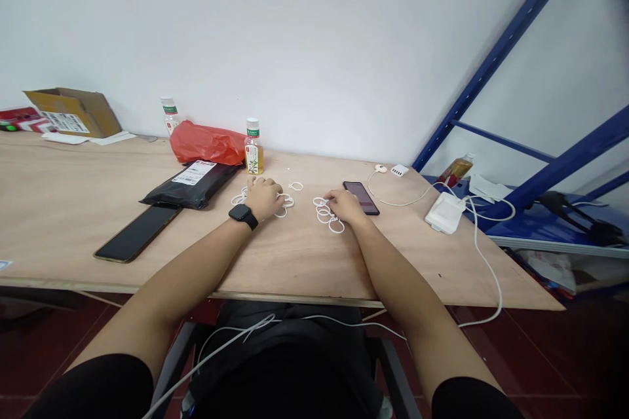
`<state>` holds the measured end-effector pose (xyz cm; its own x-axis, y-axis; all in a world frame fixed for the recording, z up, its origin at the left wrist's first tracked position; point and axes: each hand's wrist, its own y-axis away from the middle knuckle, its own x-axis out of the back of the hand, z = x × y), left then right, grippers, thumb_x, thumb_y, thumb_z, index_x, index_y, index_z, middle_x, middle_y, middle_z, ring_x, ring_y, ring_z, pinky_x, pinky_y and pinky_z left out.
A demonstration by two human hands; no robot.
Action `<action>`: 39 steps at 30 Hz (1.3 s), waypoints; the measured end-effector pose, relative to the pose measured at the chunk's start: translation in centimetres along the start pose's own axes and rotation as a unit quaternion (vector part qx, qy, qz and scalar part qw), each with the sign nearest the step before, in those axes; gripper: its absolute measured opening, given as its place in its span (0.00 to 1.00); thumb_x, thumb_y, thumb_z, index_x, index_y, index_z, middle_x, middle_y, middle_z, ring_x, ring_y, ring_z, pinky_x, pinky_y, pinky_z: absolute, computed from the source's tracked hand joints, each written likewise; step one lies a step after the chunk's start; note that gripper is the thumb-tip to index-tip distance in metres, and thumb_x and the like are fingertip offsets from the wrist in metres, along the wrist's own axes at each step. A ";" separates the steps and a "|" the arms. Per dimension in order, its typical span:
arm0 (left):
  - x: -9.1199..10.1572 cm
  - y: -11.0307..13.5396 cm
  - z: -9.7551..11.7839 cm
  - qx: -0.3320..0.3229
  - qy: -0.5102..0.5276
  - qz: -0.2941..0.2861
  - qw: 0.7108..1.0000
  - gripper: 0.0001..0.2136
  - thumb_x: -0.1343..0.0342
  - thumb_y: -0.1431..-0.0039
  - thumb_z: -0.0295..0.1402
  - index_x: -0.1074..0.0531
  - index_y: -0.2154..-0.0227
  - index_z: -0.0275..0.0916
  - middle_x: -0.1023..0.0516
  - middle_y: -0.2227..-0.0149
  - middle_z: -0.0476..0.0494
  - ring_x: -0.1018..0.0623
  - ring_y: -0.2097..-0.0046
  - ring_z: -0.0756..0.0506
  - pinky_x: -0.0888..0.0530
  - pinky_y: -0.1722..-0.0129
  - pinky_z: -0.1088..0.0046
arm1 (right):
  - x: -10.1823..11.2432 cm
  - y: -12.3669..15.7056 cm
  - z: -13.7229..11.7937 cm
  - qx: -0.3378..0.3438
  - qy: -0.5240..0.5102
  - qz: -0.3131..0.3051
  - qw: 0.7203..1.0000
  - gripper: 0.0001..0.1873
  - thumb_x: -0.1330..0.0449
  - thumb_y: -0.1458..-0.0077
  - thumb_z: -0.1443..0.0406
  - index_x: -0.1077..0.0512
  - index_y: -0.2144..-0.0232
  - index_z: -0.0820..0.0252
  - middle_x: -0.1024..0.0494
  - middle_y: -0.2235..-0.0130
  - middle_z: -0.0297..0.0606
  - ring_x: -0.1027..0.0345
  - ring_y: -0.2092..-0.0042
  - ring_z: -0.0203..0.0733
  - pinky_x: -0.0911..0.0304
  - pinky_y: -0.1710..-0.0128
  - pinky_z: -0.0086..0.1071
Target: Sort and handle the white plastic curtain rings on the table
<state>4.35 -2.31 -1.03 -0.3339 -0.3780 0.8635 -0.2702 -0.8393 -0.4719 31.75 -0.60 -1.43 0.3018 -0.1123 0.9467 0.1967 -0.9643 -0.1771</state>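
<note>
Black sleeves [88, 389] lead to bare forearms reaching onto the bench [295, 262], where the left hand [264, 198], under a black smartwatch [242, 215], curls narrowly over a tangle of white loops [239, 196] at the frame's centre. The right hand [345, 206], fingers lightly bent, rests on a second cluster of loops [324, 213], just beside a phone [362, 198], though whether either hand grips a loop cannot be told. Left of the hands lie a black parcel [191, 184] and another phone [136, 233].
</note>
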 end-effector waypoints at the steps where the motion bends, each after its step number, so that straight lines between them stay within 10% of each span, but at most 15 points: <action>1: -0.1 0.0 0.0 -0.004 0.004 0.004 1.000 0.10 0.45 0.43 0.37 0.21 0.68 0.40 0.21 0.60 0.35 0.27 0.54 0.33 0.45 0.46 0.45 | 0.0 0.0 -0.1 0.000 -0.012 0.009 1.000 0.12 0.42 0.44 0.66 0.21 0.60 0.51 0.19 0.56 0.36 0.29 0.52 0.45 0.39 0.52 0.36; 18: 0.6 0.5 2.9 -0.129 0.156 0.043 0.978 0.11 0.46 0.36 0.41 0.21 0.59 0.46 0.19 0.56 0.46 0.25 0.52 0.43 0.41 0.46 0.57 | -0.3 1.8 -5.8 0.180 -0.225 0.184 0.940 0.08 0.38 0.46 0.68 0.21 0.64 0.54 0.19 0.64 0.37 0.27 0.58 0.44 0.35 0.51 0.39; 39: -0.1 0.4 2.6 -0.085 0.222 0.016 0.971 0.09 0.47 0.38 0.37 0.23 0.67 0.42 0.19 0.63 0.45 0.23 0.56 0.43 0.32 0.50 0.62 | -0.5 2.2 -5.9 0.115 -0.328 0.076 0.935 0.09 0.40 0.43 0.62 0.20 0.64 0.55 0.17 0.62 0.36 0.25 0.58 0.41 0.33 0.54 0.34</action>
<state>6.65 -3.61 -0.81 -0.6908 -0.1649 0.7040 -0.3856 -0.7397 -0.5516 26.49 -4.05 -0.64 0.8344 -0.0006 0.5512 0.2779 -0.8631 -0.4217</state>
